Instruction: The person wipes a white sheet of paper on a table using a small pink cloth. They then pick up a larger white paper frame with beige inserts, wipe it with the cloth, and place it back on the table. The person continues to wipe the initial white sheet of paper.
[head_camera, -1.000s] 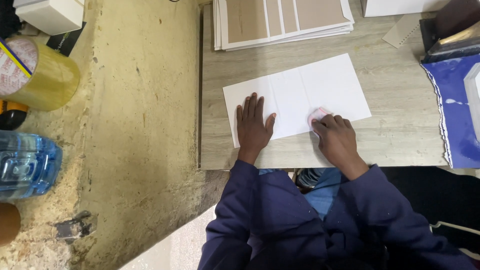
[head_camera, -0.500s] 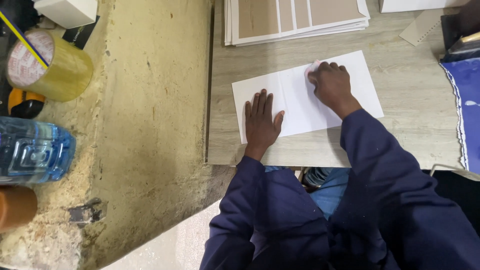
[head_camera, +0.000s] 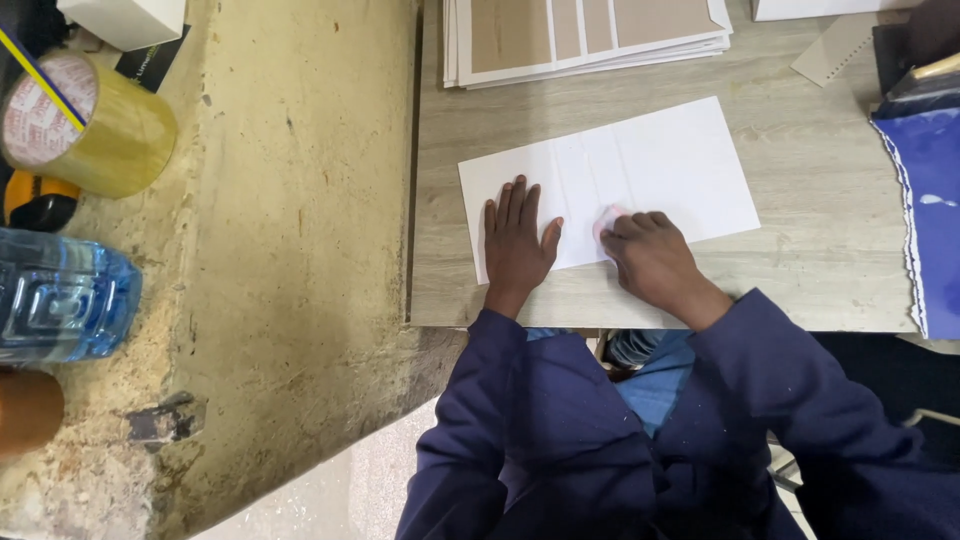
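The grey wood-grain table (head_camera: 820, 270) is the biggest thing here, and everything else sits around the white sheet (head_camera: 660, 160) lying flat near its front edge. To the left of the sheet, beyond the table's edge, runs a rough, stained concrete ledge (head_camera: 280, 250). Above the sheet lies a stack of tan-and-white printed boards (head_camera: 590, 30); to the right of the sheet, at the table's end, a blue plastic bag (head_camera: 925, 210).

Far left of the sheet, on the ledge, stand a clear water bottle (head_camera: 60, 295) and a roll of yellowish packing tape (head_camera: 85, 120).

The left hand (head_camera: 517, 240) lies palm-down on the sheet's left end, fingers straight and slightly spread — most likely pinning the paper so it cannot slide. The right hand (head_camera: 650, 255) rests at the sheet's lower edge, fingers curled together around a small pink object (head_camera: 606, 220), pressed against the paper near one of its fold lines — it looks like a tool for rubbing the crease flat.
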